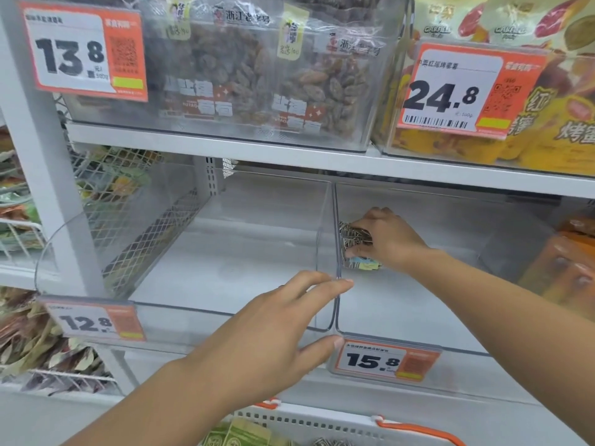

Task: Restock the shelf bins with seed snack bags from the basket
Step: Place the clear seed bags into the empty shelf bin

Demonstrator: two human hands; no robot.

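clear bin (418, 310) holds seed bag (355, 244), gripped by right hand (388, 239).

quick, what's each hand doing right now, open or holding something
Left hand: open, fingers straight, at the front edge of the clear bins, holding nothing.
Right hand: gripping a seed snack bag inside the right-hand bin.

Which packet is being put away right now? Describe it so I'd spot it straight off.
Find the middle shelf's two clear bins above the 15.8 price tag. In the right one, against the dividing wall, the right hand holds a seed snack bag. It shows grey striped seeds through a clear window with a pale blue and yellow label below, and it is the only bag lying in these two bins.
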